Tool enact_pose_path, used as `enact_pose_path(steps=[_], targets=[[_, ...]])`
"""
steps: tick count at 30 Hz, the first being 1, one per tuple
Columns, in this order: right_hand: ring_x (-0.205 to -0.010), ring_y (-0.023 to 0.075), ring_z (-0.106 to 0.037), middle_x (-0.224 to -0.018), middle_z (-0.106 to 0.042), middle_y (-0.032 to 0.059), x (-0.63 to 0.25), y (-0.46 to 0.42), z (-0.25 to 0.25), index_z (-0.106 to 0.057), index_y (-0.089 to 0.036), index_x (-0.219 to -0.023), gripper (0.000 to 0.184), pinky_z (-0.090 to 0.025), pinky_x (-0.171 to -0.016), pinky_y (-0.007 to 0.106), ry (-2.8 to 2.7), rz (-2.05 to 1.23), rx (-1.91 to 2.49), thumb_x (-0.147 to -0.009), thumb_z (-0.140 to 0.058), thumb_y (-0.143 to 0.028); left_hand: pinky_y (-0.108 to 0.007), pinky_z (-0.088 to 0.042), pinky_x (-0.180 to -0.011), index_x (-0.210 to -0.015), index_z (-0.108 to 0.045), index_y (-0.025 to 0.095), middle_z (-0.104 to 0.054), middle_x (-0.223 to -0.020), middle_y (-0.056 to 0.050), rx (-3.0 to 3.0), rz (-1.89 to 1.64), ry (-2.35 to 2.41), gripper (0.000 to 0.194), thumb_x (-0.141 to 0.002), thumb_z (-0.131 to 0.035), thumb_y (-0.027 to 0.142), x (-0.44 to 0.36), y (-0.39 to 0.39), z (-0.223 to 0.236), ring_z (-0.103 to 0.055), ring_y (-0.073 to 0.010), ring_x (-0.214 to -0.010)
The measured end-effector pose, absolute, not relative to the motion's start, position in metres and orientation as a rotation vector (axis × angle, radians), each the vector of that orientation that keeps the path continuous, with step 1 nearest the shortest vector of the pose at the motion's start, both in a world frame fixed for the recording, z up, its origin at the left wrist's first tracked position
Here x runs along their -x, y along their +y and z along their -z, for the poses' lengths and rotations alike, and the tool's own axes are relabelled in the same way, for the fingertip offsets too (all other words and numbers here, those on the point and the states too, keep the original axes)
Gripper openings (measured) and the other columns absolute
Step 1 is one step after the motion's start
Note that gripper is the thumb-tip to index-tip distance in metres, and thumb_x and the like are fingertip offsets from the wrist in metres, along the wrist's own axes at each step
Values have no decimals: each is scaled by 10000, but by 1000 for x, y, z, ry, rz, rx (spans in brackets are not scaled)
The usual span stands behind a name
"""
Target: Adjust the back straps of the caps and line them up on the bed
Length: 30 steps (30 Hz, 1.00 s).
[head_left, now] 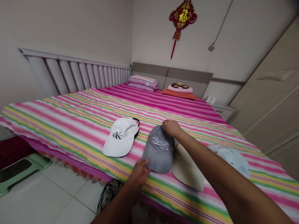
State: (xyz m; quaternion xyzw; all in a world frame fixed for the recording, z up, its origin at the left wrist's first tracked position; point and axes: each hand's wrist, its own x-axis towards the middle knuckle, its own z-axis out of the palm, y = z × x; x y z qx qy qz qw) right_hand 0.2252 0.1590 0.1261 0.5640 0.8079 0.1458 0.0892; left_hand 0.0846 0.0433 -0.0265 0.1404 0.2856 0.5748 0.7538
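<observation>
A grey baseball cap [158, 149] with white "Always" lettering is between my two hands over the striped bedsheet [77, 124]. My left hand [140, 171] pinches the left edge of its brim. At the top of the crown, my right hand [171, 127] is closed on the fabric. To the left lies a white baseball cap [121, 137] with black letters and a black strap, its brim towards me. A beige cap [187, 168] sits just right of the grey one, partly covered by my right forearm. Beyond that forearm is a pale blue cap [231, 158], also partly hidden.
Folded purple bedding [143, 84] and a pink folded pile [179, 89] rest near the headboard [177, 76]. A white railing [79, 70] runs along the left. On the tiled floor stands a green stool [25, 171]. A nightstand [220, 110] is at the far right.
</observation>
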Motion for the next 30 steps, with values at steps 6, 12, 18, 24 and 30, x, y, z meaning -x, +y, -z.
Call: enact_pose_path(steps=[6, 12, 18, 24, 30], targets=[[-885, 180, -574, -992, -594, 69, -227, 152, -114, -569, -118, -968, 227, -466, -769, 386, 2384, -374, -1743, -847, -489, -293, -297, -504, -683, -840, -569, 119, -678, -758, -79, -351, -1172, 780, 184, -658, -584, 99, -83, 37, 27, -640, -172, -683], [-871, 179, -575, -967, -601, 68, -233, 149, -110, -566, -118, -962, 239, -455, -765, 381, 2443, -333, -1866, -853, -472, -309, -218, -410, -376, -1012, -487, 129, -586, -478, -1, -660, -1041, 1201, 389, -676, -627, 267, -58, 36, 24, -567, -159, -394], [-845, 199, -585, -939, -622, 105, -235, 108, -103, -560, -136, -918, 200, -413, -669, 284, 2603, -277, -1991, -856, -399, -237, -169, -305, -287, -923, -496, 150, -520, -423, 50, -716, -1183, 1346, 356, -645, -645, 316, -16, 24, 32, -502, -126, -300], [-695, 152, -601, -769, -643, 39, -228, 7, -47, -573, -183, -782, 236, -403, -609, 229, 2823, 15, -1857, -863, -364, -259, -207, -491, -519, -723, -493, 146, -606, -612, -26, -278, -1519, 1149, 178, -695, -633, 253, 25, 28, 25, -610, -116, -540], [-671, 180, -608, -732, -648, 54, -230, -64, 22, -557, -212, -702, 304, -420, -606, 254, 2921, 607, -1915, -865, -306, -268, -200, -478, -432, -756, -489, 141, -566, -543, -1, -142, -1531, 1191, 121, -731, -601, 182, 37, 50, 16, -594, -125, -461]])
